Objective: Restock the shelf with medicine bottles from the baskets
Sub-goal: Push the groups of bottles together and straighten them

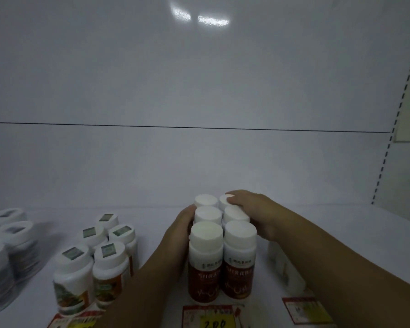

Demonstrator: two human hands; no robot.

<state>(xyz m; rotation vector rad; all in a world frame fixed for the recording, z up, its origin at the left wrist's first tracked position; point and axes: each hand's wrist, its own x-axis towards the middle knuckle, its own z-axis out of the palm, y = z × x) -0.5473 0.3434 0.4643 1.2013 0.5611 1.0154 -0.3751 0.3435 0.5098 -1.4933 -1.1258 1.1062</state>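
Yellow price tag [214, 321] at the shelf [152, 223] lip; just behind it, six white-capped red-label bottles [205, 275] upright in two rows of three, left hand [178, 235] cupped round the block's left side, right hand [253, 211] curled over the far right caps; white back panel [199, 79] beyond.

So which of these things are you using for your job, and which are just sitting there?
For the job:
red-label bottles, six standing in two rows
left hand and right hand, holding that group
shelf they stand on

Just sitting there:
orange-label bottles
blurry bottles at the far left
price tags along the front edge
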